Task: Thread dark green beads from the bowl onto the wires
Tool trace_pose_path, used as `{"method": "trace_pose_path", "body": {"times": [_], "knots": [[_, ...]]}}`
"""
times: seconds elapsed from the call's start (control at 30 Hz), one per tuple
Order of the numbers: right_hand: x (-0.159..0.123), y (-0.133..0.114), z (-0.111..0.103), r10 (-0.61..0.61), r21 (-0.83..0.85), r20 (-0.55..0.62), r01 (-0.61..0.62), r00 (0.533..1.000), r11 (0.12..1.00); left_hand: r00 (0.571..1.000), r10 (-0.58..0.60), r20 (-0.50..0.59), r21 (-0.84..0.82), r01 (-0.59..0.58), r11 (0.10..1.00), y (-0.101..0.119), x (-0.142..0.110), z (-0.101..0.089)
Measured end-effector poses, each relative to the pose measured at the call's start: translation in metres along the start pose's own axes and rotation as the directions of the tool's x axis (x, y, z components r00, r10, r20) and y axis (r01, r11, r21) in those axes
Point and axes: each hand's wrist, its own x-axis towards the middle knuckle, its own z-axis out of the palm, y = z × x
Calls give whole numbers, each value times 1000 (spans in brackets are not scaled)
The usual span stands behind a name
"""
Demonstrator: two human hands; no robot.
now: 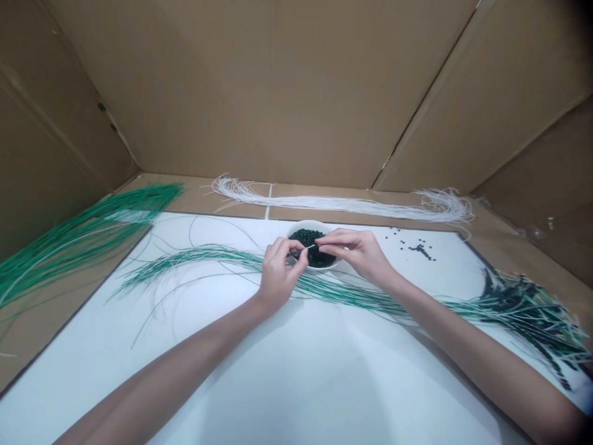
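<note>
My left hand [279,271] is closed in a pinch on a thin wire [310,247], whose pale end sticks out to the right. Facing it, my right hand [356,252] pinches a small dark bead [317,243] at the tip of that wire; whether the wire passes through it I cannot tell. Both hands are above a white bowl [319,267] full of dark green or black beads [303,237]. A long bundle of green wires [352,296] runs across beneath my hands and forearms. Its right end carries many dark beads [523,303].
Loose dark beads [419,249] lie scattered on the white board [296,383] right of the bowl. White wires [343,204] lie along the back, and another green bunch [92,228] lies at left. Cardboard walls [278,93] enclose the back and sides.
</note>
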Motion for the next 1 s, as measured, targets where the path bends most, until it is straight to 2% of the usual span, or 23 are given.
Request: {"method": "trace_pose_path", "body": {"times": [0.2, 0.5, 1.0], "knots": [[-2, 0, 2, 85, 188, 70, -96, 994, 977, 999, 34, -11, -27, -35, 999, 3, 0, -1], [-1, 3, 5, 160, 385, 41, -164, 986, 908, 999, 53, 3, -28, -53, 998, 3, 0, -2], [-2, 1, 5, 147, 286, 22, -147, 989, 947, 996, 89, 9, 3, -89, 996, 6, 0, -3]]}}
